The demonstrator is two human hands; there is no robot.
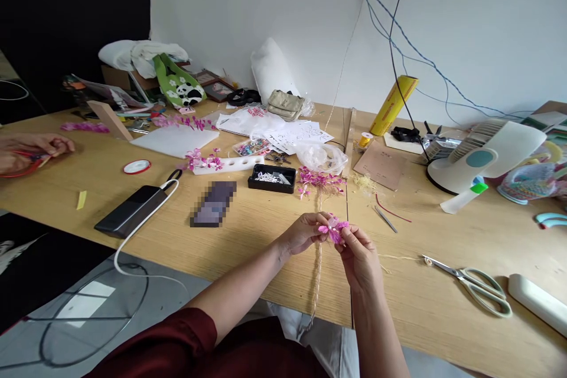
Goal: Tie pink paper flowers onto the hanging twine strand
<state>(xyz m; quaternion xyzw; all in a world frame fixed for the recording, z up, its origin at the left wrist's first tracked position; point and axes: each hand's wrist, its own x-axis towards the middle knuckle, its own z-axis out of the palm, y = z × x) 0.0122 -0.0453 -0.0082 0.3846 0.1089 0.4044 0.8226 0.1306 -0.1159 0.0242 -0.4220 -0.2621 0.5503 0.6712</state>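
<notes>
Pixelated phone (213, 204); co-worker's hand (31, 150) — edge-cropped

Matt pale wood on the table (443, 307); glossy black plastic on the power bank (130, 211), left; shiny metal blades on the scissors (469, 280), lower right.

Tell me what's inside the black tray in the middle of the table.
The black tray holds small white cut pieces, seemingly paper. They cover much of its floor, so anything beneath them cannot be seen, nor what the near wall hides.
</notes>
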